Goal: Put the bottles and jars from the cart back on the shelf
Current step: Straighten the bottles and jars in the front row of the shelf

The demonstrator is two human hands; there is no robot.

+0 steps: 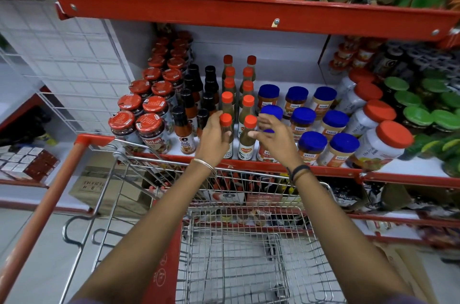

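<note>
My left hand is wrapped around an orange-capped green chilli sauce bottle standing at the front of its row on the middle shelf. A matching bottle stands just to its right. My right hand curls over the blue lid of a jar at the shelf front, thumb near the second bottle. The wire cart stands below my arms, and no bottles or jars show in its basket.
Red-lidded jars and black-capped sauce bottles fill the shelf's left side. Blue-lidded jars and orange-lidded jam jars stand to the right. Pouches line the upper shelf. The cart's red handle runs along the left.
</note>
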